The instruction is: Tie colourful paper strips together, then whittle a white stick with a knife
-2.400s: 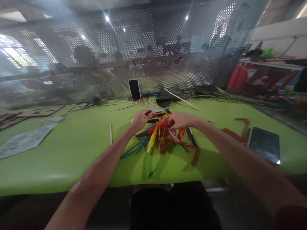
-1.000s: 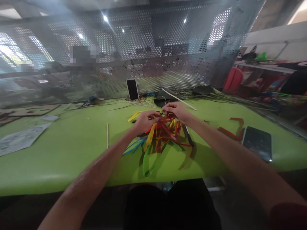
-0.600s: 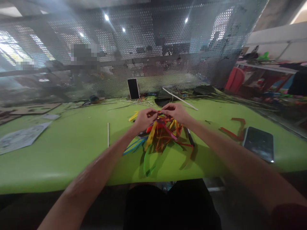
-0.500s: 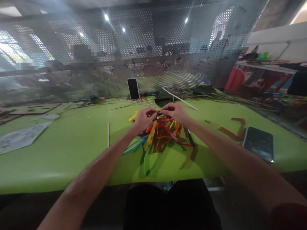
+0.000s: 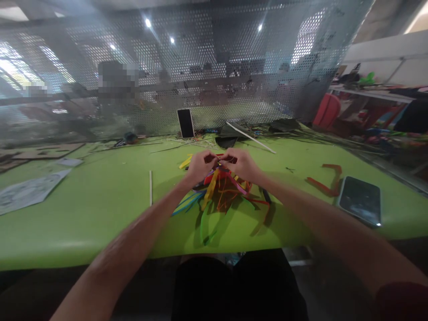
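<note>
Mid-frame, the right hand (image 5: pixel 243 165) had lowered to the left hand (image 5: pixel 199 166), concentrating work; both pinched colourful strips (image 5: pixel 210 191) tightly, exact piece unclear.

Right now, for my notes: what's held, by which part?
Left hand and right hand pinch at the far side of the colourful strips; exact strand hidden.

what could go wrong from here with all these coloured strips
The strips might tangle: several cross one another in a loose heap beneath the left hand and right hand.
The green strip could get dragged off, since it reaches towards the front edge of the table.
The flat phone may get nudged, as it lies close to the right forearm.
</note>
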Demonstrator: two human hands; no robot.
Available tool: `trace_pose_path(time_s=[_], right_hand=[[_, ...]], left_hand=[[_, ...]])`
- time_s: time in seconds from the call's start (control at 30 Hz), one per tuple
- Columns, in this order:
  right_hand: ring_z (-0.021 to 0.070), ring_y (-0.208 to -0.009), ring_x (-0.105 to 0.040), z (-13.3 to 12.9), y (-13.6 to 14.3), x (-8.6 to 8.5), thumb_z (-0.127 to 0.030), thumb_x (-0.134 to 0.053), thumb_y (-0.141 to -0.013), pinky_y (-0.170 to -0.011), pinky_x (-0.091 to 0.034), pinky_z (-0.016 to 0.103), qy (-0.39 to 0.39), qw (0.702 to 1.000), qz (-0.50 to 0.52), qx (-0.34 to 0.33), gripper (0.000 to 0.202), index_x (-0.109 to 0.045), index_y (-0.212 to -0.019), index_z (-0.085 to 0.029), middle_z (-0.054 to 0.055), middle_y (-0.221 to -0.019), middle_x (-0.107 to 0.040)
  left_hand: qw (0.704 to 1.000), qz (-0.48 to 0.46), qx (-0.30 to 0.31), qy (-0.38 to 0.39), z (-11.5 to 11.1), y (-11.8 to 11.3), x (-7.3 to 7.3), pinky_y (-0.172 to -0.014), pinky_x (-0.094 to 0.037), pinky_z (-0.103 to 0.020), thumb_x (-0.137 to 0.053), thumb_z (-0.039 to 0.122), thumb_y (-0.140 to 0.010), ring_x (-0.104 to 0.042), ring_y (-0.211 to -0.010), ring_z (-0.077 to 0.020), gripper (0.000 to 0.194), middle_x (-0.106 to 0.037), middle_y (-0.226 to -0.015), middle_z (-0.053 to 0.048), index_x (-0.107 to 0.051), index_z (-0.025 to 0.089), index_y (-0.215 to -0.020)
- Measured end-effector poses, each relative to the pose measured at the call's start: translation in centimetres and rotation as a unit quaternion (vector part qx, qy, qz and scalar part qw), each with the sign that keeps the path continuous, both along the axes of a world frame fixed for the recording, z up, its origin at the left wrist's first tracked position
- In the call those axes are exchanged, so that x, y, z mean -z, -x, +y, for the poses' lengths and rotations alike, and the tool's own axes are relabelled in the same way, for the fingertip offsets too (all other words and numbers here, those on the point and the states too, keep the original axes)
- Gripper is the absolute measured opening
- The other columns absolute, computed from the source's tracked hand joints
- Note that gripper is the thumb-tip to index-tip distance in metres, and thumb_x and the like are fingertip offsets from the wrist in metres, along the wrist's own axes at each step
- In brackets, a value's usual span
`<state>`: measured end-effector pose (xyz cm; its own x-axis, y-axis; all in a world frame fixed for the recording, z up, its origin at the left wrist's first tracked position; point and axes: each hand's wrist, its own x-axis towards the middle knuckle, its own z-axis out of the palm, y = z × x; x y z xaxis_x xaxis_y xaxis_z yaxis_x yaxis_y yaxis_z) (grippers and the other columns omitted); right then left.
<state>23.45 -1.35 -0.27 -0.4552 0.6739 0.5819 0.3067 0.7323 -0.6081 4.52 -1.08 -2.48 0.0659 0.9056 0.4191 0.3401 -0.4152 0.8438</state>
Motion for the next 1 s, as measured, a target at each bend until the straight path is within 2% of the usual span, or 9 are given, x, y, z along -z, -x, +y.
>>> trace_pose_path(time_s=[0.23, 0.6, 1.0], right_hand=[[0.0182, -0.077, -0.059, 0.5, -0.2, 0.1, -0.027, -0.064, -0.089, -0.072, -0.043, 0.030, -0.044, 0.998, 0.005, 0.041, 0.012, -0.070, -0.084, -0.018, 0.005, -0.082, -0.067], [0.0182, -0.076, -0.059, 0.2, 0.0, -0.1, -0.034, -0.065, -0.088, -0.070, -0.044, 0.030, -0.002, 0.999, 0.026, 0.027, 0.017, -0.068, -0.082, -0.018, 0.005, -0.081, -0.067], [0.0178, -0.076, -0.060, -0.3, 0.5, 0.1, -0.028, -0.063, -0.088, -0.070, -0.045, 0.030, 0.009, 1.000, 0.021, -0.011, 0.012, -0.067, -0.083, -0.018, 0.005, -0.081, -0.066]], left_hand=[[1.000, -0.003, 0.015, -0.004, -0.4, -0.1, -0.1, -0.055, -0.047, -0.025, -0.065, 0.034, -0.072, -0.058, -0.055, -0.0123, 0.018, -0.065, -0.061, -0.001, -0.067, 0.016, -0.075], [1.000, 0.004, 0.016, 0.011, -1.1, 0.0, -0.8, -0.052, -0.043, -0.024, -0.064, 0.028, -0.067, -0.053, -0.049, -0.0106, 0.011, -0.059, -0.052, 0.003, -0.064, 0.017, -0.066], [1.000, 0.015, -0.015, -0.013, -1.0, 0.1, -0.7, -0.049, -0.036, -0.022, -0.064, 0.029, -0.067, -0.048, -0.047, -0.0092, 0.014, -0.055, -0.050, 0.004, -0.059, 0.017, -0.062]])
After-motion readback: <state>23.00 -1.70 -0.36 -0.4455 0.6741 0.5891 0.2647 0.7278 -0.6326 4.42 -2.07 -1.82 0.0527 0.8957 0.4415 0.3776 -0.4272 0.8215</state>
